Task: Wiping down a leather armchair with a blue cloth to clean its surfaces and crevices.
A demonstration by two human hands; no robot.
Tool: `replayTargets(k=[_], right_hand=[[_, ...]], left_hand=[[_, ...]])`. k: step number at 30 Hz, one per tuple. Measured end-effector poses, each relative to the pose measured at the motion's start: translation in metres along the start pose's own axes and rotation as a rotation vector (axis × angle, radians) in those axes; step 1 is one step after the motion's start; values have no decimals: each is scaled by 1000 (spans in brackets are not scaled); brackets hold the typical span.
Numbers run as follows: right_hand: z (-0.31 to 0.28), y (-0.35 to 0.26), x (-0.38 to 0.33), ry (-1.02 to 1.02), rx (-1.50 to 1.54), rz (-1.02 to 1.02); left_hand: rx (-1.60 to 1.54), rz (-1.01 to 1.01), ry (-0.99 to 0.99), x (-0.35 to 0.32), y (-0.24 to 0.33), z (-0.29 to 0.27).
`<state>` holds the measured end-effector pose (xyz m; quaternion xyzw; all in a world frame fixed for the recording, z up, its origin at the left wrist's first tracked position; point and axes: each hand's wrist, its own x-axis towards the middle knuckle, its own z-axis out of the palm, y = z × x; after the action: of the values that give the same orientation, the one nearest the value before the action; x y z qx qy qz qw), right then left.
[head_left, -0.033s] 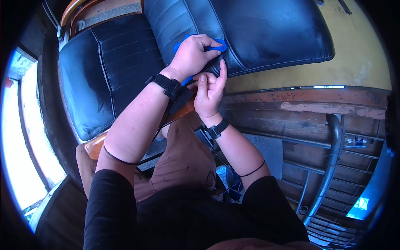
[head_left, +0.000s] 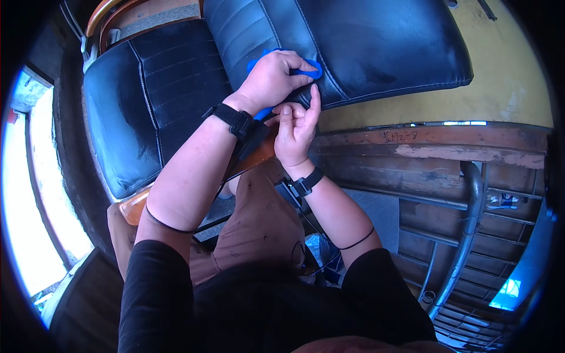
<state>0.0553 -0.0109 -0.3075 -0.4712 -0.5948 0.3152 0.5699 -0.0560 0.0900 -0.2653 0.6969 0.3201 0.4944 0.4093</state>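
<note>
My left hand (head_left: 273,76) is closed on a blue cloth (head_left: 317,71), pressing it against the black padded backrest (head_left: 376,47) of a chair, close to a stitched seam. Parts of the cloth stick out beyond the thumb and behind the knuckles; the rest is hidden under the hand. Just below, my right hand (head_left: 296,132) is turned palm up by the backrest's lower edge. Its index finger points up, the thumb stands apart and the other fingers curl in; nothing shows in it. The chair's black seat (head_left: 182,76) lies to the left, with stitched lines across it.
An orange-brown wooden chair frame (head_left: 136,206) runs under the seat. To the right stand a yellow board (head_left: 506,76), a worn wooden rail (head_left: 429,138) and a metal tube rack (head_left: 465,206). A plastic bottle (head_left: 502,201) lies behind the rack. Bright light comes from the left.
My left hand and the blue cloth have shifted very slightly to the right on the backrest. The right hand looks unmoved.
</note>
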Motion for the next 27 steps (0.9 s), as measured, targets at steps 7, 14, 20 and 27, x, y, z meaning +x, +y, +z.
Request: replayTargets(k=[7, 14, 20, 27], right_hand=[[-1, -3, 0, -11, -48, -16], [-1, 1, -1, -22, -39, -20], [-2, 6, 0, -41, -20, -33], [-1, 2, 0, -11, -13, 3]], left_hand=[[-6, -111, 180, -1, 10, 4], [36, 54, -99, -1, -1, -4], [-12, -94, 156, 0, 4, 4], [-52, 31, -98, 0, 10, -1]])
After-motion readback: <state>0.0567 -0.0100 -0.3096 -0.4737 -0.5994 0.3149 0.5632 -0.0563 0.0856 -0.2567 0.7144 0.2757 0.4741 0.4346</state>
